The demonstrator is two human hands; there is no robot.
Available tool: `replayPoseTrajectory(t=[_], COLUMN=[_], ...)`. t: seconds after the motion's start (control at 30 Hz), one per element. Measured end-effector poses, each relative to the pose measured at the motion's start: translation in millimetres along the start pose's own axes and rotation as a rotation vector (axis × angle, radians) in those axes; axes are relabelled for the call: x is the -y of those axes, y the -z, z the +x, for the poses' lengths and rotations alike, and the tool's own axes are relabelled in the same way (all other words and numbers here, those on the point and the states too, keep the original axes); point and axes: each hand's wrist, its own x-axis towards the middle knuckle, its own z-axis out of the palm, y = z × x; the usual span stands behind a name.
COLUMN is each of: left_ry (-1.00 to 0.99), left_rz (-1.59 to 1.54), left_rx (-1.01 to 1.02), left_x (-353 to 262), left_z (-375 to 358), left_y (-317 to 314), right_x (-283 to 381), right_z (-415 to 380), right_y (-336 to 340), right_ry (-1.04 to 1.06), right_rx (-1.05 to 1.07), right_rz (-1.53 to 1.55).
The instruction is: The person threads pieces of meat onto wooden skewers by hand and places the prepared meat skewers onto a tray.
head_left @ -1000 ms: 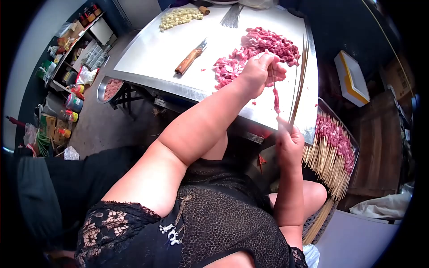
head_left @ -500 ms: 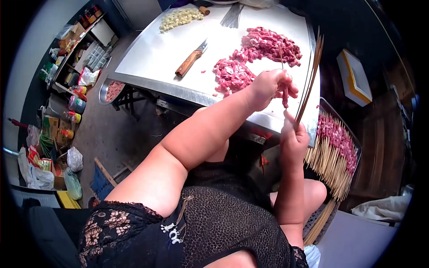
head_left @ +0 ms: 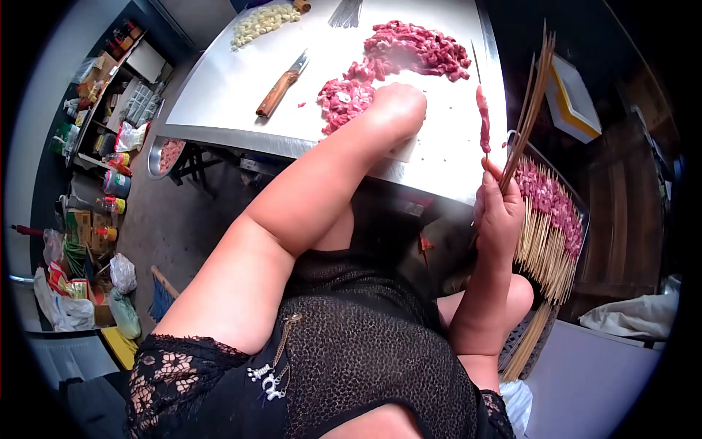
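Observation:
My right hand (head_left: 501,212) is closed around a bundle of bare bamboo skewers (head_left: 537,95) and one skewer with meat. The meat (head_left: 483,124) is threaded on the lower part of that upright skewer, whose bare tip sticks up above it. My left hand (head_left: 404,111) is over the table beside the near part of the raw meat pile (head_left: 347,101), knuckles up. Its fingers are hidden under the hand, so what they hold does not show. Farther back, the raw meat pieces (head_left: 420,51) spread in a wider heap.
On the white table (head_left: 212,95) lie a wooden-handled knife (head_left: 281,84), pale cloves (head_left: 263,25) and thin metal sticks (head_left: 346,13). Finished meat skewers (head_left: 552,227) fill a tray at right. A metal bowl (head_left: 155,157) of meat stands left, below the table edge.
My left hand has left the skewer and moved left to the meat pile. My right hand still holds the skewers, now slightly farther right. The whole view has shifted a little.

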Motion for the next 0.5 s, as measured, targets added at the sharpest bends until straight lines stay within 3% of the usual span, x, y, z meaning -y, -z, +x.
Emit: replayPoseTrajectory(t=[0.1, 0.17, 0.23, 0.3, 0.4, 0.5], left_ry=[-0.053, 0.198, 0.066, 0.126, 0.14, 0.131], left_rz=[-0.125, -0.842, -1.446, -1.776, -2.039, -2.108], left_rx=[-0.066, 0.003, -0.098, -0.093, -0.094, -0.075], left_x=[2.2, -2.7, 9.0, 11.0, 7.3, 3.9], left_z=[0.5, -12.5, -7.6, -8.3, -17.2, -23.7], left_y=[5.4, 29.6, 16.8, 17.6, 22.2, 30.7], right_x=[-6.8, -5.9, -10.0, -5.7, -11.2, -18.0], right_z=[-0.7, -3.1, -4.7, -9.0, -12.6, -13.0], right_y=[-0.6, -1.3, -0.9, -3.4, -5.9, -7.5], right_ry=[0.028, 0.014, -0.01, -0.063, -0.068, -0.047], right_rx=[-0.004, -0.01, 0.048, 0.092, 0.131, 0.094], right_rz=[-0.038, -0.048, -0.001, -0.08, -0.129, -0.257])
